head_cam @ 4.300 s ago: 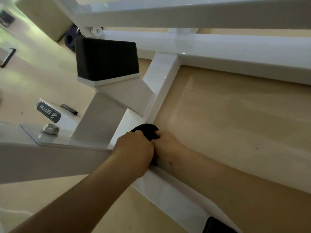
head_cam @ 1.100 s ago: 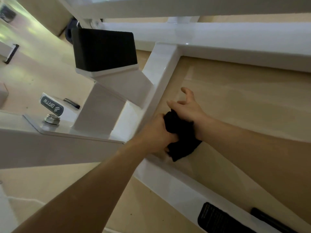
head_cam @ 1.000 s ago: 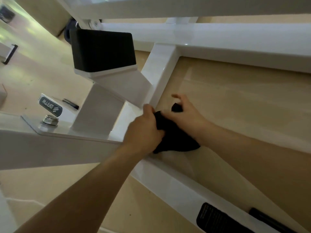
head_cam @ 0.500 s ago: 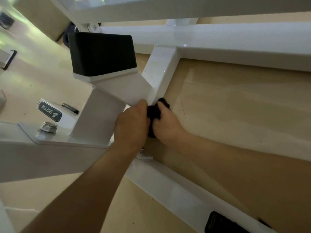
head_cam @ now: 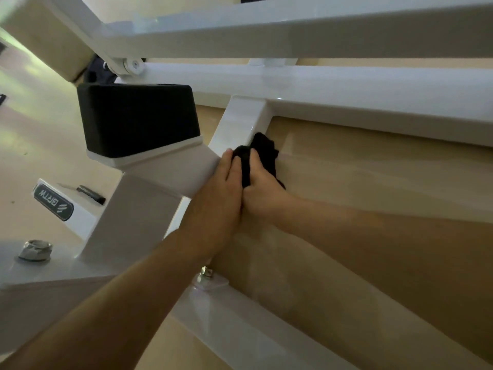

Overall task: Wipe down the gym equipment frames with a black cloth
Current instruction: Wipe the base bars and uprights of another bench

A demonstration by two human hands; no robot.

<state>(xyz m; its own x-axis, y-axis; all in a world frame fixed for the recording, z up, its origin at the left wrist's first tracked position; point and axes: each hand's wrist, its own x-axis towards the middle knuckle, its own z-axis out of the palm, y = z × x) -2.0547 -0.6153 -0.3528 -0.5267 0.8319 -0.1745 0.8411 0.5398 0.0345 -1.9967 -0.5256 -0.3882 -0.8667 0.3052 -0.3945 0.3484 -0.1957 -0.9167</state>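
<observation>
Cloth (head_cam: 262,153) is sitting bunched on the right edge of the white strut (head_cam: 240,124), just right of the pad (head_cam: 138,118) and level with its lower rim. The strut's long axis is running up and slightly rightward past the pad's right side, ending at the beam (head_cam: 373,94) above and right of the pad. The short stretch left to wipe is lying straight ahead of the fingertips along that axis, so the next stroke is likely heading up toward the joint.

The right hand (head_cam: 262,193) is doing the carrying: its thumb and fingers are curling round the wad and pinning it to the strut. The left hand (head_cam: 221,188), the one closer to the pad, is lying beside it with fingers fairly straight, tips touching the cloth and the strut face, steadying and not gripping. The two hands are touching along their inner sides.

Compared with half a second ago, both hands and the cloth are sitting further up the strut, nearer the beam. A second ago the cloth was hanging loose below and right of the pad, with the right fingers spread; now it is balled up tight.
</observation>
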